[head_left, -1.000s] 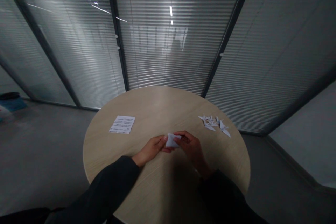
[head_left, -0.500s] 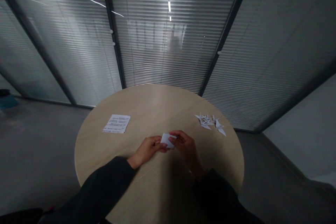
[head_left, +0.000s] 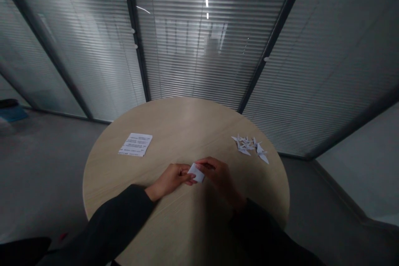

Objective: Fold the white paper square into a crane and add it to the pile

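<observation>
Carefully, the left hand (head_left: 170, 176) and right hand (head_left: 218, 178) meet over the round wooden table (head_left: 102, 166), with a small folded white paper (head_left: 196, 173) between them, apparently held just above the surface. The left fingers (head_left: 184, 176) are closed in a narrow pinch on the paper's left side. The right fingers (head_left: 207, 165) curve over its top and far edge, half closed, and seem to grip it too. The light is dim and the paper small, so exactly which fingertips bear on it is hard to tell. The paper sits tilted, with a corner pointing down toward the near side.

For a fold this small, a steady pinch close to the crease works best: line the edges up first, then run a thumbnail along the fold so the layers cannot slip.

A printed sheet (head_left: 135, 144) lies on the table to the left of the hands. A small heap of origami cranes (head_left: 248, 146) lies to the right, well beyond the right hand. Dark sleeves (head_left: 109, 224) cover both forearms.
</observation>
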